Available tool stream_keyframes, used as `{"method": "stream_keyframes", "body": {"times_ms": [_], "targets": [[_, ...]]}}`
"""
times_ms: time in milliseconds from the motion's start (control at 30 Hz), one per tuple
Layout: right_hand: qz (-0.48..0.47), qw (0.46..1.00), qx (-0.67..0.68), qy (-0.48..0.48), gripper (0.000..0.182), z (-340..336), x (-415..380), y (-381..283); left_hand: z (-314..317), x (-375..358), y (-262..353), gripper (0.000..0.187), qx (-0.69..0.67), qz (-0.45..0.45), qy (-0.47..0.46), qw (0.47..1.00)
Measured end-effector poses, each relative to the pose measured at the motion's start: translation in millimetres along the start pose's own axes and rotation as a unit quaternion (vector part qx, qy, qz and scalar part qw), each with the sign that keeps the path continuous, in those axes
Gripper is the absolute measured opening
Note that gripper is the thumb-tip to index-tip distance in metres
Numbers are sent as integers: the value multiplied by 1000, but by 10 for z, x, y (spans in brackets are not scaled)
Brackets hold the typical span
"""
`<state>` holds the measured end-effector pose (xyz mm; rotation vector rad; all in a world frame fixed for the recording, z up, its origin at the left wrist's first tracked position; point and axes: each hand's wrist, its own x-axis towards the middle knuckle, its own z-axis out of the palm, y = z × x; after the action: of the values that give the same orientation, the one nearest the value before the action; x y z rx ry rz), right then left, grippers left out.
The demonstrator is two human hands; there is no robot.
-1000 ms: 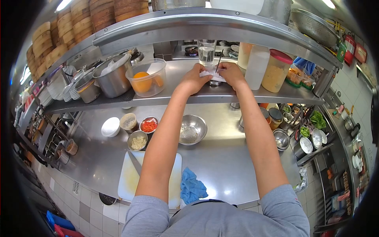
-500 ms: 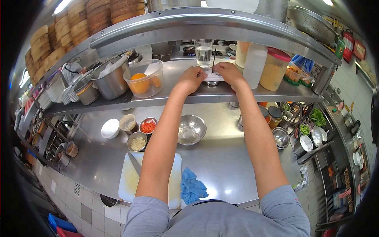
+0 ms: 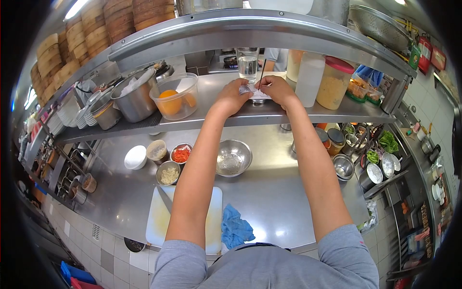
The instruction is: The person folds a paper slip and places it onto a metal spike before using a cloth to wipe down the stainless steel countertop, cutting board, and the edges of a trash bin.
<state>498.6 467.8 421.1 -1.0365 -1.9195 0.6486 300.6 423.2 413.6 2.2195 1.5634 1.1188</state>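
Observation:
On the raised steel shelf, my left hand (image 3: 232,96) and my right hand (image 3: 278,90) are both at a small stack of white paper slips (image 3: 256,95). A thin dark upright spike (image 3: 262,73) rises through or just behind the slips, tilted slightly right. Under them sits a small round metal base (image 3: 258,102). My left fingers are closed on the near-left edge of a slip, which looks lifted. My right fingers are pinched at the paper beside the spike; exactly what they grip is partly hidden. A glass of water (image 3: 248,67) stands just behind.
On the shelf are a tub with an orange (image 3: 168,99), a steel pot (image 3: 134,98) and a red-lidded container (image 3: 334,84). Below are a cutting board (image 3: 156,221) with a knife (image 3: 164,198), a blue cloth (image 3: 236,226) and a steel bowl (image 3: 234,159). A person (image 3: 275,60) is behind the shelf.
A slip corner now shows raised by my left fingers. The spike leans a little more to the right. A person has come into view behind the shelf.

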Motion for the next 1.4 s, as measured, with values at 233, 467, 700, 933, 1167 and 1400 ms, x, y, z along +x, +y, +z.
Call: {"method": "stream_keyframes", "body": {"times_ms": [233,467,700,933,1167,1400], "targets": [[17,1000,16,17,26,21,-12,-1,-8,-5,7,48,16,20,13,1000],[17,999,-20,20,25,-4,-47,-80,1,-12,7,42,-45,13,1,999],[25,999,10,36,27,45,38,57,44,9,-43,36,-12,60,7,998],[23,997,-68,-3,31,-49,-39,-71,43,8,-22,29,5,51,9,999],[45,999,-27,-7,19,-51,-35,-58,33,-18,-5,29,26,75,4,997],[-10,999,42,-10,10,-17,18,65,55,-39,9,38,17,79,31,996]]}}
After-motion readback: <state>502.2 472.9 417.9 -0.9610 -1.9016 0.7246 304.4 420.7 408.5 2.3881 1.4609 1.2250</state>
